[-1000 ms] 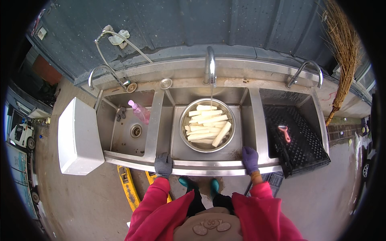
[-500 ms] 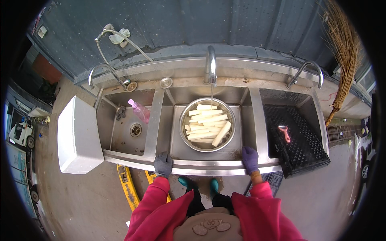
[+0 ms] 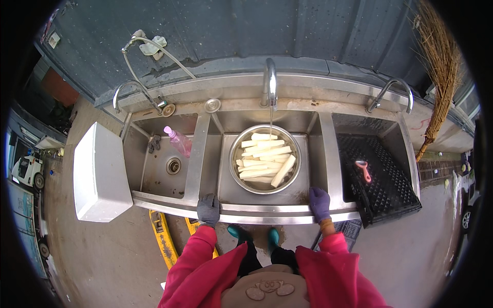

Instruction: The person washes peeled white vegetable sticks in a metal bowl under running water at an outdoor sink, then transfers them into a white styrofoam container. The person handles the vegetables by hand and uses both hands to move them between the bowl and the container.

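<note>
A round steel bowl [image 3: 233, 169] full of several pale peeled root pieces [image 3: 264, 161] sits in the middle basin of a three-basin steel sink [image 3: 257, 213]. A thin stream of water runs into it from the middle tap [image 3: 270, 82]. My left hand [image 3: 208, 209], in a grey glove, rests on the sink's front rim left of the bowl. My right hand [image 3: 320, 203], in a purple glove, rests on the same rim to the bowl's right. Neither hand holds anything.
The left basin holds a pink bottle [image 3: 178, 141] and a dark rag [image 3: 154, 143]. A black crate [image 3: 382, 179] with a pink peeler [image 3: 363, 170] fills the right basin. A white box [image 3: 100, 172] stands at the left, a straw broom [image 3: 439, 66] at the right, yellow bars [image 3: 163, 241] on the floor.
</note>
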`<state>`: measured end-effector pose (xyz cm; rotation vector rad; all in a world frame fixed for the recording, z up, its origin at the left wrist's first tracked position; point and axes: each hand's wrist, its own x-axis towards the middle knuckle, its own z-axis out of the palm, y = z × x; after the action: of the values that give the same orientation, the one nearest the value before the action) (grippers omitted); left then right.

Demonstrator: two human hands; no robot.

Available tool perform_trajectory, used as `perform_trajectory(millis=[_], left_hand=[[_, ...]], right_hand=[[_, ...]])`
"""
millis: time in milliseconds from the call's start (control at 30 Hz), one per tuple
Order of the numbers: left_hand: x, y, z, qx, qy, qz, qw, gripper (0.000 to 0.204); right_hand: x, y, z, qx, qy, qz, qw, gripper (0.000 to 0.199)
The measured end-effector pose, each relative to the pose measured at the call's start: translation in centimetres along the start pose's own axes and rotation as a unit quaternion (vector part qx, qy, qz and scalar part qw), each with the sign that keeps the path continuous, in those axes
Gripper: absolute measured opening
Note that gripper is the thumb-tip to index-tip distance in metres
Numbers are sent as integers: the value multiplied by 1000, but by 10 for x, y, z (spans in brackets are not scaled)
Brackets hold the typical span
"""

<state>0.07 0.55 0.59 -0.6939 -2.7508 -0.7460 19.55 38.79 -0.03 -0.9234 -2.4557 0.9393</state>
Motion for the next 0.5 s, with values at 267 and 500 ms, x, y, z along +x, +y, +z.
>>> perform_trajectory(millis=[267, 500], left_hand=[[2, 4, -4, 12, -16, -11, 1000, 17], [1, 1, -2, 1, -12, -12, 1000, 18]], right_hand=[[0, -4, -3, -6, -2, -6, 1000, 22], [0, -7, -4, -13, -7, 0, 1000, 21]])
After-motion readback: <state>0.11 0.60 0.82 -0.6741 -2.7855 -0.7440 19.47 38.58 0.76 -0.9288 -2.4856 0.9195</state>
